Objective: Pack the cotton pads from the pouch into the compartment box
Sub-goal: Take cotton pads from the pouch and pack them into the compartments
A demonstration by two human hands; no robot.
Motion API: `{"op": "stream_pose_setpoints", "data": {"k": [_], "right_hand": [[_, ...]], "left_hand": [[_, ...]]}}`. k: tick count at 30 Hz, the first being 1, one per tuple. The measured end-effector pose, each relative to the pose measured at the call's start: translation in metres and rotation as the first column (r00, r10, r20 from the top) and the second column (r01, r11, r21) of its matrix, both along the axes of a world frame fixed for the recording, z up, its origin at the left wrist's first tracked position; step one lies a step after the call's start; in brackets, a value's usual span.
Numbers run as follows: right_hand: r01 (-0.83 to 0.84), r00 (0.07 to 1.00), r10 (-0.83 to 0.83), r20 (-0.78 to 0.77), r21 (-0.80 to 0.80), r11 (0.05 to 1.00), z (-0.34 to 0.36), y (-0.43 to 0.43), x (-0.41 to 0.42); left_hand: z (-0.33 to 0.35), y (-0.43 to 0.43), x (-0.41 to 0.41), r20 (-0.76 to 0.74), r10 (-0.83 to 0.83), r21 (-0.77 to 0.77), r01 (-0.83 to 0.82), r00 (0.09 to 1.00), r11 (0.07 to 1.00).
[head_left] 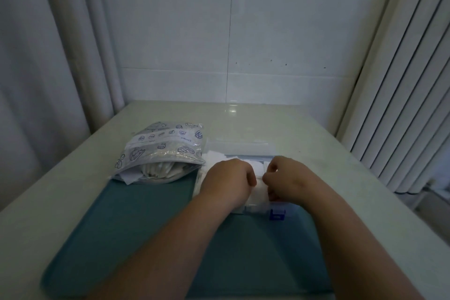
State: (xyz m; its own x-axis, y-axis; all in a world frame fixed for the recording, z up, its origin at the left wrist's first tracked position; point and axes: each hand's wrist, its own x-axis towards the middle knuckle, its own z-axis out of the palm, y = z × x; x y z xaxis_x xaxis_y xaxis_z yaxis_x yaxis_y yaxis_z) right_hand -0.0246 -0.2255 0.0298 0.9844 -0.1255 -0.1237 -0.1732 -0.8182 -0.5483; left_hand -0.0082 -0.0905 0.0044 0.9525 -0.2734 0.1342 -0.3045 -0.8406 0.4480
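Observation:
A clear compartment box [243, 151] with a blue latch [277, 215] lies open on a teal tray [136, 221], its lid tipped back. White cotton pads [258, 193] fill its near compartments. My left hand [227, 179] and my right hand [286, 179] rest side by side over the box, fingers curled down onto the pads. How many pads each hand grips is hidden. To the left lies a printed plastic pouch [160, 148], its mouth open toward me with more pads [158, 170] showing inside.
The tray sits on a pale tabletop [316, 143] pushed against a white tiled wall [219, 44]. Curtains [48, 56] hang at the left. A ribbed white radiator [401, 105] stands at the right.

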Motion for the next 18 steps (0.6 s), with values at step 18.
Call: {"op": "stream_pose_setpoints", "data": {"k": [18], "right_hand": [[-0.108, 0.954, -0.022, -0.300, -0.412, 0.905, -0.012, 0.013, 0.031]], "left_hand": [[0.001, 0.012, 0.002, -0.023, -0.117, 0.098, 0.119, 0.993, 0.988]]}}
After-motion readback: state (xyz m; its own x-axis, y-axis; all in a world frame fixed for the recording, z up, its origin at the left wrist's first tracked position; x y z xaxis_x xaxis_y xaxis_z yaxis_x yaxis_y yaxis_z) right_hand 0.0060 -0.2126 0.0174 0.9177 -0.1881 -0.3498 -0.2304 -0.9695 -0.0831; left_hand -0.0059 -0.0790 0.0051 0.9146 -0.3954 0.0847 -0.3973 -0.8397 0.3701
